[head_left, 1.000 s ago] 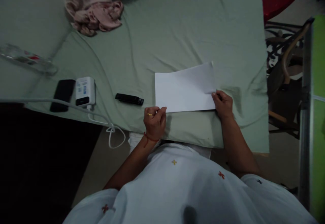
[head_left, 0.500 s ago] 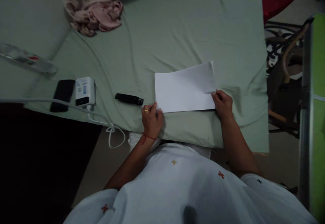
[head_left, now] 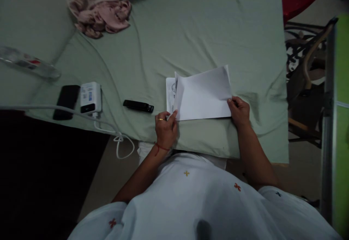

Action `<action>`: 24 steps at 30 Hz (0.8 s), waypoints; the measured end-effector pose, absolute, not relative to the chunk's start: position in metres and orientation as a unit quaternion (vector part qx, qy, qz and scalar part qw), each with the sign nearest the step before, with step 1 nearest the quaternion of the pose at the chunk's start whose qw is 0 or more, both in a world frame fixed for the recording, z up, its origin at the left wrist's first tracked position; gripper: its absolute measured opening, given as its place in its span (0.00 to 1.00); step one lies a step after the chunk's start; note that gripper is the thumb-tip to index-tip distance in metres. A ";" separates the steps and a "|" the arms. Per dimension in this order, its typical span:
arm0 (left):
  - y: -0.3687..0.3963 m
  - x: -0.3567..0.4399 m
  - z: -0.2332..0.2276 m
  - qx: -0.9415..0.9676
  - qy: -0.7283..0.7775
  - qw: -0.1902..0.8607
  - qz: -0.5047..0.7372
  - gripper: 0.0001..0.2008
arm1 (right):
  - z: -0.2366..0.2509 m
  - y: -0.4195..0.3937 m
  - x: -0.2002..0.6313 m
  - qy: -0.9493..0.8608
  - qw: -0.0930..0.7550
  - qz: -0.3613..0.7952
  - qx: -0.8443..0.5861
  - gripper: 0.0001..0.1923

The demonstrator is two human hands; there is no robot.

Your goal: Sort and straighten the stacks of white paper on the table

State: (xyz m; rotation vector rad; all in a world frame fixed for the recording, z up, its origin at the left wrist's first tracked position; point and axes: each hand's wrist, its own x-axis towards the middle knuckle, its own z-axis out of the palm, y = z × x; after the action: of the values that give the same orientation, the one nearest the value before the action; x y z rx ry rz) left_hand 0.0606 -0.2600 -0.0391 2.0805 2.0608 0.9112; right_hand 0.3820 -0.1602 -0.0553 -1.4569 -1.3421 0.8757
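Left hand point(head_left: 165, 128) pinches the near-left corner of the top sheet point(head_left: 203, 94), thumb and forefinger closed on it, corner lifted slightly. Printed sheet point(head_left: 170, 94) shows beneath, along the left side. Right hand point(head_left: 239, 111) loosely curled, fingertips pressing the near-right corner of the stack, pinning rather than gripping.

Papers lie on the bed point(head_left: 191, 33), close to its near edge, right of centre, on green sheeting.

Handling, by judgement: paper is light, thin, floppy; creases easily and sheets slide on one another. Soft bedding gives no firm backing, so a corner pinch suits best, other hand steadying the opposite corner.

Also on the bed: black remote point(head_left: 138, 106) just left of the papers; white charger point(head_left: 91, 97) and dark phone point(head_left: 66, 101) near the left edge; pink cloth point(head_left: 98, 10) at the far side.
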 end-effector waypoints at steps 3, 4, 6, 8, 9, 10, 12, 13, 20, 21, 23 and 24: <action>-0.260 0.060 -0.040 0.674 0.673 0.038 0.304 0.20 | -0.055 -0.160 0.382 -0.547 0.469 0.356 -0.595 0.14; -0.260 0.059 -0.040 0.672 0.673 0.040 0.306 0.20 | -0.055 -0.160 0.382 -0.548 0.469 0.355 -0.595 0.14; -0.260 0.059 -0.039 0.672 0.672 0.041 0.308 0.19 | -0.055 -0.160 0.382 -0.549 0.466 0.354 -0.596 0.14; -0.260 0.058 -0.039 0.672 0.672 0.036 0.309 0.20 | -0.054 -0.160 0.382 -0.550 0.466 0.353 -0.597 0.14; -0.260 0.057 -0.038 0.672 0.673 0.034 0.308 0.19 | -0.054 -0.160 0.383 -0.551 0.466 0.351 -0.597 0.14; -0.260 0.057 -0.038 0.673 0.672 0.033 0.307 0.19 | -0.054 -0.160 0.383 -0.553 0.466 0.348 -0.597 0.14; -0.260 0.056 -0.036 0.681 0.665 0.035 0.305 0.19 | -0.053 -0.160 0.382 -0.556 0.466 0.342 -0.597 0.14; -0.260 0.056 -0.036 0.685 0.660 0.036 0.306 0.19 | -0.053 -0.160 0.382 -0.557 0.466 0.341 -0.597 0.14; -0.264 0.063 -0.033 0.692 0.655 0.056 0.300 0.22 | -0.055 -0.160 0.382 -0.547 0.467 0.354 -0.598 0.14; -0.264 0.063 -0.034 0.678 0.670 0.064 0.296 0.22 | -0.055 -0.160 0.382 -0.544 0.466 0.357 -0.599 0.14; -0.263 0.062 -0.035 0.640 0.705 0.080 0.294 0.26 | -0.055 -0.160 0.382 -0.545 0.464 0.356 -0.601 0.14; -0.262 0.061 -0.035 0.619 0.722 0.085 0.297 0.28 | -0.055 -0.160 0.382 -0.547 0.464 0.354 -0.601 0.14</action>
State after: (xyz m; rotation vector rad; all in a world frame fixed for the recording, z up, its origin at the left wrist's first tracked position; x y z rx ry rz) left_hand 0.0613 -0.2624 -0.0351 1.8451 2.1537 0.8849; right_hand 0.3817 -0.1603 -0.0553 -1.4755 -1.3431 0.8690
